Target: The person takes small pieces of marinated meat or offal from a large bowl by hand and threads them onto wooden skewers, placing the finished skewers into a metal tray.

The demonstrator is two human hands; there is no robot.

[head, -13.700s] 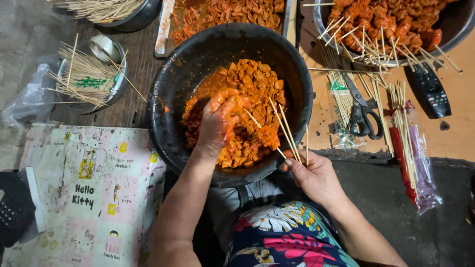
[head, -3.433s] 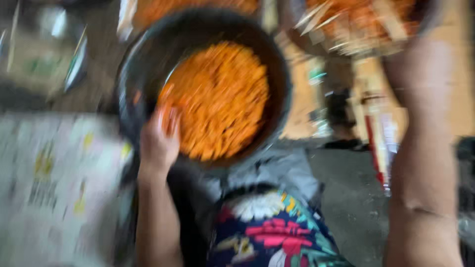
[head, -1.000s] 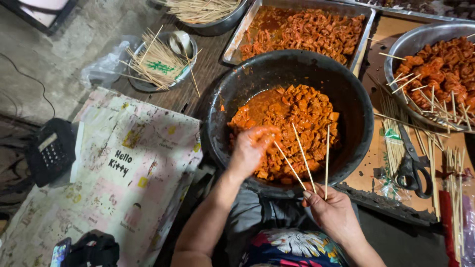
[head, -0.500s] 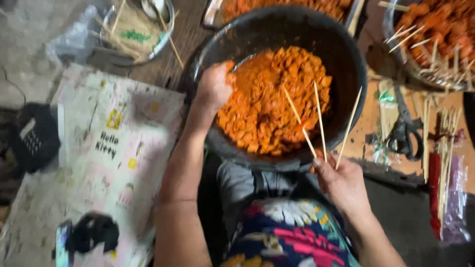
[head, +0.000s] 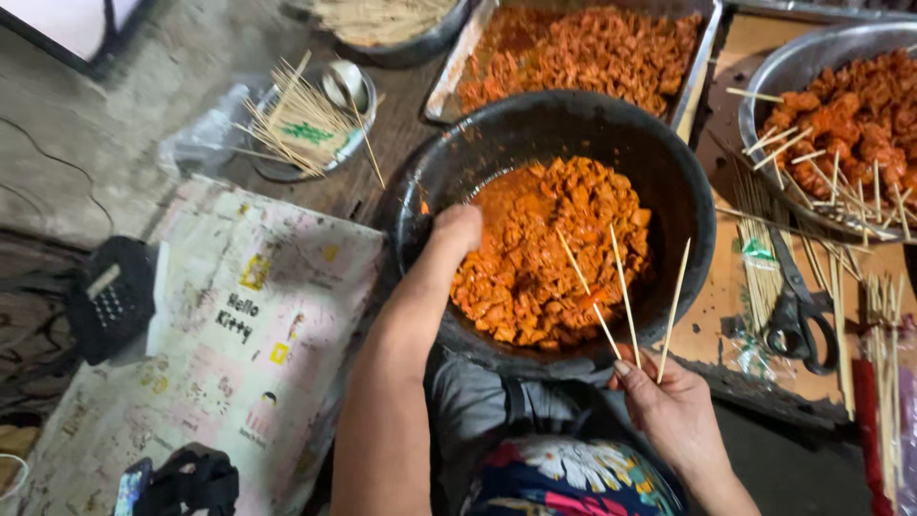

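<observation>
Pinched three bamboo skewers point(head: 626, 291) in right hand point(head: 673, 411), tips fanned up-away over bowl point(head: 683, 191); left hand point(head: 457, 229), grip unclear, dipped deeper than before.

Your left hand point(head: 457, 229) rests closed on the left inner edge of the big black bowl point(head: 688, 205), touching the orange marinated meat point(head: 549, 248) that fills it, while your right hand point(head: 669, 406) at the near rim pinches three bare bamboo skewers point(head: 621, 291) that fan out over the meat. To the right lie scissors point(head: 798, 306) among loose skewers, below a metal bowl of skewered pieces point(head: 855, 124); a tray of more meat point(head: 583, 53) sits at the far side. To the left, a printed sheet point(head: 229, 354) lies on the surface, with a small dish of sticks point(head: 310, 119) beyond it.
</observation>
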